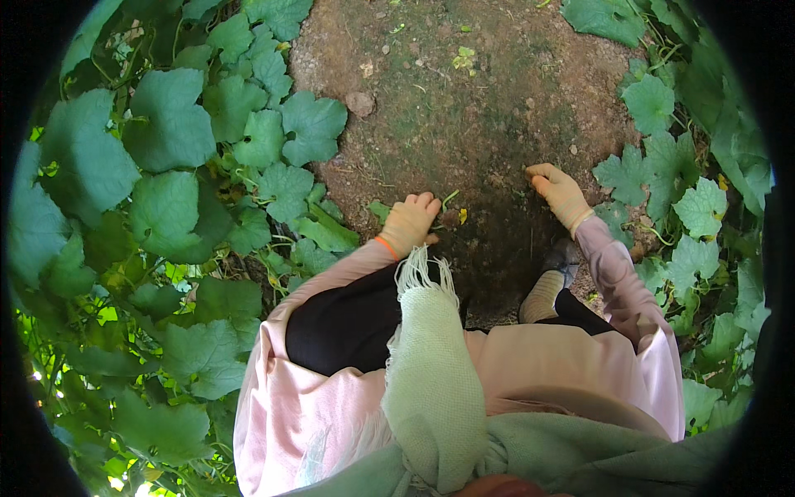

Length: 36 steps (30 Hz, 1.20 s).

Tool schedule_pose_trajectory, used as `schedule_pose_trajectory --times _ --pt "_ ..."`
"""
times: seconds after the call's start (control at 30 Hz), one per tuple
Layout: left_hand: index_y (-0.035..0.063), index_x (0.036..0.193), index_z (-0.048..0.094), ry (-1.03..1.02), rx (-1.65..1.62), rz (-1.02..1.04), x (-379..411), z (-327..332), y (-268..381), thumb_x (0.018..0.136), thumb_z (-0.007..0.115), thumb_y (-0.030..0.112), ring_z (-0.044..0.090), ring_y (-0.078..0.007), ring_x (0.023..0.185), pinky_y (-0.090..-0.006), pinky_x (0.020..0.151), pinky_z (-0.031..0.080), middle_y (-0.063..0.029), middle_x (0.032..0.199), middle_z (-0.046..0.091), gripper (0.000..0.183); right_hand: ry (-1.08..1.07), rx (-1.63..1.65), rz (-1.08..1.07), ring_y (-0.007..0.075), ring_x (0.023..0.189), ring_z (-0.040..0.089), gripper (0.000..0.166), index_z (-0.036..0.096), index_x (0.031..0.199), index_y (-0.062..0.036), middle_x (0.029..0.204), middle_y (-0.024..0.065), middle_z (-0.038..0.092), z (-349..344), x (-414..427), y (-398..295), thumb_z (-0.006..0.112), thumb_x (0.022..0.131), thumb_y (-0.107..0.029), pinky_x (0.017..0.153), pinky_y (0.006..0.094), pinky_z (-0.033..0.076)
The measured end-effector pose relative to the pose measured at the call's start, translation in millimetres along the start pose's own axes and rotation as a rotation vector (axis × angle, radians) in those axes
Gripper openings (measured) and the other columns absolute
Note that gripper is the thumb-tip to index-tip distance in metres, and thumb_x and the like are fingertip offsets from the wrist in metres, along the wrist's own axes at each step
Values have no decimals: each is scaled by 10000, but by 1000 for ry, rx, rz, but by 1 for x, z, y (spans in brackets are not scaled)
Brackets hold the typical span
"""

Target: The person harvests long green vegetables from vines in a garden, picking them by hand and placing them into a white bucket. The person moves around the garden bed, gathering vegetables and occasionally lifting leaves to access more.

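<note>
My left hand (407,220), in a thin tan work glove with an orange cuff edge, is low over the soil with its fingers bent downward. A short green stem (450,199) shows right at its fingertips, and a small green leaf (379,211) sticks out on its other side. Whether the fingers grip them is hidden. Just right of this hand is a small yellow blossom (463,215). My right hand (558,189), also gloved, hovers near the ground to the right. Its fingers are curled in and the thumb lies against them; nothing shows in its grasp.
Broad-leaved vines (171,121) crowd the left side, and more vine leaves (649,102) border the right. Between them runs a bare soil path (447,93) with a stone (360,104) and leaf scraps (464,59). A fringed pale green scarf (435,373) hangs between my arms. My shoe (561,261) is below my right hand.
</note>
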<state>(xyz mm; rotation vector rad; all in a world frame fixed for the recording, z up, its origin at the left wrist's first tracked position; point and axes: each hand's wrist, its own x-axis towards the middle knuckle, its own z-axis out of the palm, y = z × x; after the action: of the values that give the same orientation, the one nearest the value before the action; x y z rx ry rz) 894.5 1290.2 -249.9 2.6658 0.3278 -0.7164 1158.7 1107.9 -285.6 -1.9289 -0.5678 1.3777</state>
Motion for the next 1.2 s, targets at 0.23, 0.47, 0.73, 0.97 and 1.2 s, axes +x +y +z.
schedule_pose_trajectory --times 0.23,0.47,0.73,0.97,1.2 --pt "106 904 534 41 52 45 -9 54 -26 838 589 203 565 -295 900 -394 717 497 -89 934 548 130 -8 -35 37 128 934 573 290 611 1151 -60 1022 54 652 3 0 -12 544 895 -177 849 252 441" --pt "184 1314 395 73 -260 24 19 23 -9 849 470 20 596 -349 875 -431 695 498 -143 938 522 499 18 190 66 86 818 509 297 585 1179 -15 963 -2 602 -4 3 19 546 908 -130 737 233 433" --pt "224 1315 429 48 10 106 40 -10 3 830 483 12 624 -292 822 -396 620 526 -109 886 530 531 65 194 43 118 816 568 271 633 1102 -40 932 33 653 -10 -12 26 560 876 -171 755 260 462" --pt "119 969 562 68 88 122 62 1 -15 813 572 149 617 -314 837 -426 666 522 -110 919 535 159 342 -439 -210 266 865 630 190 657 1000 -73 958 91 660 -30 -29 42 591 832 -132 803 365 501" --pt "89 965 520 260 -235 47 56 14 6 805 602 184 613 -331 756 -435 632 484 -109 925 567 203 217 -838 -449 286 925 558 139 590 890 -96 948 83 542 47 -23 15 640 777 -159 788 387 496"
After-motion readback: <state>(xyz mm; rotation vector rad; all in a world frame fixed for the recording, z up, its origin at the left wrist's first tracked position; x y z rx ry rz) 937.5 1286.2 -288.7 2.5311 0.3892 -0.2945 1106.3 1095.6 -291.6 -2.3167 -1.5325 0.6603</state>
